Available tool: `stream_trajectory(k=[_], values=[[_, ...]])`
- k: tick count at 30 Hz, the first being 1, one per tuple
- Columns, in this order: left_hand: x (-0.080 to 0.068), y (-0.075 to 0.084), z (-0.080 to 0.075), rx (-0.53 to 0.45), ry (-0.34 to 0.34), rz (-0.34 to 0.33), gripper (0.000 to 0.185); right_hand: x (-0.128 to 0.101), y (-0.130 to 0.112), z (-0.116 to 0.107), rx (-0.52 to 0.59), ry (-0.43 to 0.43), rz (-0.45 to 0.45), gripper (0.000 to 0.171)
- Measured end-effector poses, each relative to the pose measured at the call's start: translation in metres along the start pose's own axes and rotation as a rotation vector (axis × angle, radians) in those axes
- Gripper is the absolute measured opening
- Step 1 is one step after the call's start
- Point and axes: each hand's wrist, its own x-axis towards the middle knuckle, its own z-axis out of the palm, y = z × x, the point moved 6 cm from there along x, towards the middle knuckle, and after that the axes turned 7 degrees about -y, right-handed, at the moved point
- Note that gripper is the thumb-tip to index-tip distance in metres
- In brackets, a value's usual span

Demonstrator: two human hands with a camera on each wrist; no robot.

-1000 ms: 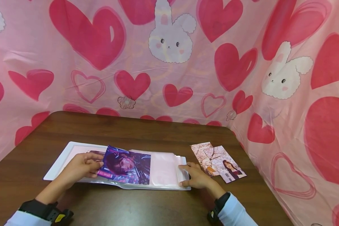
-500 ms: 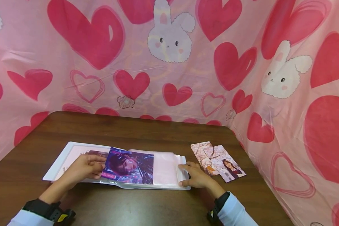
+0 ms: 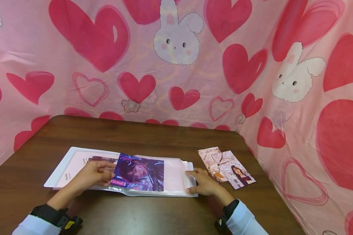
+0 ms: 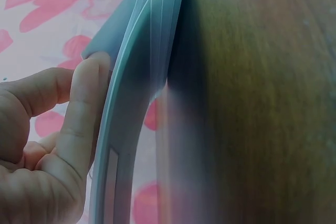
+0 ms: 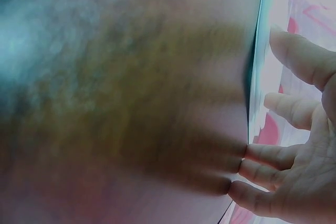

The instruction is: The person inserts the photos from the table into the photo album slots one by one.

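Brown wooden tabletop (image 3: 153, 213) surrounds a spread white album (image 3: 172, 176), leaving bare wood along the album's near and far edges and beyond its left end. Two overlapping blossom cards (image 3: 238, 173) lie to the right, just past the right hand (image 3: 206, 183). Across the album's middle lies a purple picture card (image 3: 139, 173), its left edge pinched by the left hand (image 3: 94, 174). The right hand's fingers, largely extended, touch the album's right end.

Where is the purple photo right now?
In the head view, the purple photo lies left of centre over the open album, its left edge at the person's left hand.
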Motion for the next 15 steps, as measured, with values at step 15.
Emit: stream_trajectory(k=[15], values=[[0.0053, 0.0010, 0.0091, -0.014, -0.029, 0.018, 0.046, -0.0014, -0.0030, -0.0005, -0.022, 0.001, -0.013, 0.068]])
